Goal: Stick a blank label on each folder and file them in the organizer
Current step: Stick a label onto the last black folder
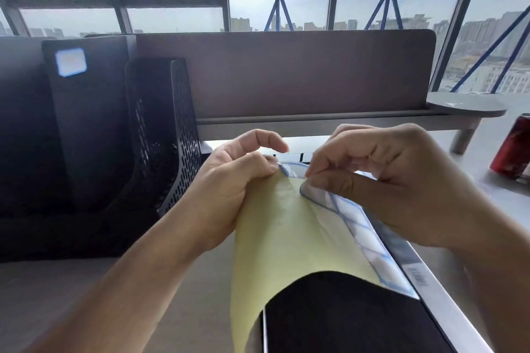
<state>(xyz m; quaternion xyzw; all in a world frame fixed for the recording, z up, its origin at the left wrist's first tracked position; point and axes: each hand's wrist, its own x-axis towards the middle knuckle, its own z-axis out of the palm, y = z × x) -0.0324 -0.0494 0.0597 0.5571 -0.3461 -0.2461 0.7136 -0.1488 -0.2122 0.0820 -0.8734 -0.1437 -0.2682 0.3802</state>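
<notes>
A yellow-backed label sheet (284, 238) curls up over a black folder (344, 318) lying on the desk. My left hand (232, 180) pinches the sheet's top left corner. My right hand (393, 178) pinches a blue-bordered white label (338, 203) at the sheet's upper edge, its corner lifted off the backing. A black mesh organizer (169, 135) stands at the left, with a black folder (86, 112) upright in it that carries a blue-bordered label (70, 61).
A brown desk partition (286, 71) runs along the back, with a grey round shelf (467, 106) at its right end. A red drink can (513, 146) stands at the far right. Windows rise behind the desk.
</notes>
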